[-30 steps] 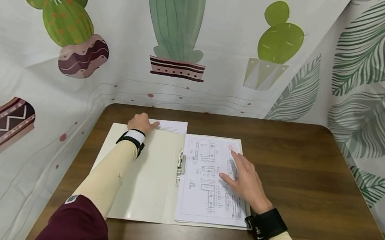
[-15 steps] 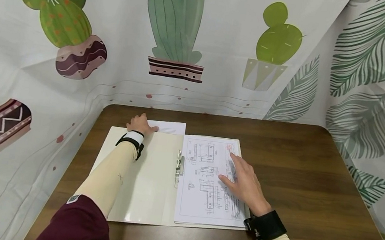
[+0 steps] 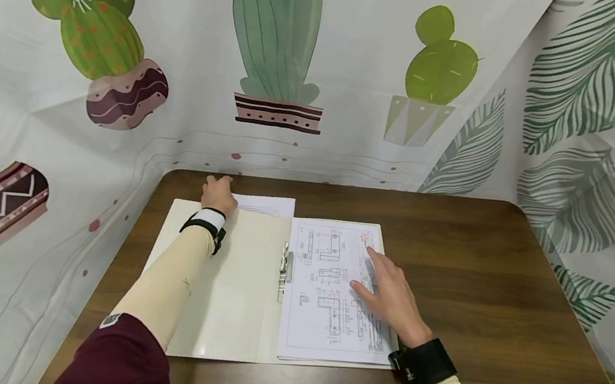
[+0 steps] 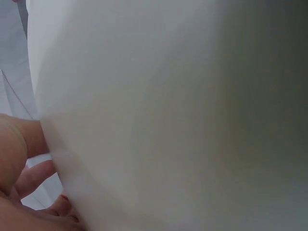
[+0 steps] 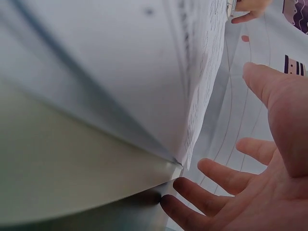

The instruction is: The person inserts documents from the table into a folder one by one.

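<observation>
An off-white ring binder (image 3: 238, 286) lies spread on the table, its metal clip (image 3: 283, 272) at the spine. White sheets with technical drawings (image 3: 320, 322) lie on its right side. Beyond the far edge of the left cover, more paper (image 3: 271, 205) sticks out. At that edge is my left hand (image 3: 219, 194), just left of this paper, its fingers loosely bent; in the left wrist view the cover hides part of them. My right hand (image 3: 394, 297) is over the right edge of the drawings, fingers spread and holding nothing. Whether it touches the sheets is unclear.
The dark brown wooden table (image 3: 480, 290) extends to the right of the binder. Behind it hangs a white cloth (image 3: 359, 51) printed with cacti and leaves, reaching the table's far edge.
My left hand has drawn slightly left, and its thumb no longer stretches over the protruding paper. The right hand stays put over the drawings. The head view has shifted slightly.
</observation>
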Motion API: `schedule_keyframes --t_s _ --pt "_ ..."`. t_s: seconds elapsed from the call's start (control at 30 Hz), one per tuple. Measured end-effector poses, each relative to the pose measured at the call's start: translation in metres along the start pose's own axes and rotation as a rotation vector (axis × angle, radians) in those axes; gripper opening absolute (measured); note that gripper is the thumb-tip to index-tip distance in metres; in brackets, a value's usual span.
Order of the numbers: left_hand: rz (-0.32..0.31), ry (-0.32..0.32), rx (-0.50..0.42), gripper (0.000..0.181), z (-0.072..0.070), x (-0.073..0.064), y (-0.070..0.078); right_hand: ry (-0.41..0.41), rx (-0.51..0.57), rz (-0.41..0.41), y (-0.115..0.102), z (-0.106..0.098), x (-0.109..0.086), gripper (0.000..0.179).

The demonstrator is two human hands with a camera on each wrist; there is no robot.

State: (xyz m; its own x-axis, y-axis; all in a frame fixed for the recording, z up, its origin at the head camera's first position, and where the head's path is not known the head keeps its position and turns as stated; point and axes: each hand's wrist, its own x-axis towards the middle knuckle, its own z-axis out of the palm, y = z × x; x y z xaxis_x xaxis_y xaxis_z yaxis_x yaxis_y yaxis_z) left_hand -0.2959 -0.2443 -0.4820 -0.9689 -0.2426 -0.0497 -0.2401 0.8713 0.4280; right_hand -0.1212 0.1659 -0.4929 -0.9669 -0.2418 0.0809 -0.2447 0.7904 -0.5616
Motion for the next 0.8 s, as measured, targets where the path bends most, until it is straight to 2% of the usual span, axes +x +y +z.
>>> schedule_keyframes --t_s 0.17,0.43,0.8 --pt "0.048 0.083 0.014 0.051 -0.005 0.004 -0.006 0.000 -0.005 0.001 0.000 0.000 -0.001 0.084" --pt "-0.030 0.109 -0.061 0.030 -0.013 0.003 -0.011 0.000 0.000 -0.004 0.000 -0.002 -0.001 0.083" --pt "-0.005 0.216 -0.148 0.024 -0.026 -0.004 -0.006 0.008 0.002 -0.005 0.001 -0.001 -0.001 0.083"
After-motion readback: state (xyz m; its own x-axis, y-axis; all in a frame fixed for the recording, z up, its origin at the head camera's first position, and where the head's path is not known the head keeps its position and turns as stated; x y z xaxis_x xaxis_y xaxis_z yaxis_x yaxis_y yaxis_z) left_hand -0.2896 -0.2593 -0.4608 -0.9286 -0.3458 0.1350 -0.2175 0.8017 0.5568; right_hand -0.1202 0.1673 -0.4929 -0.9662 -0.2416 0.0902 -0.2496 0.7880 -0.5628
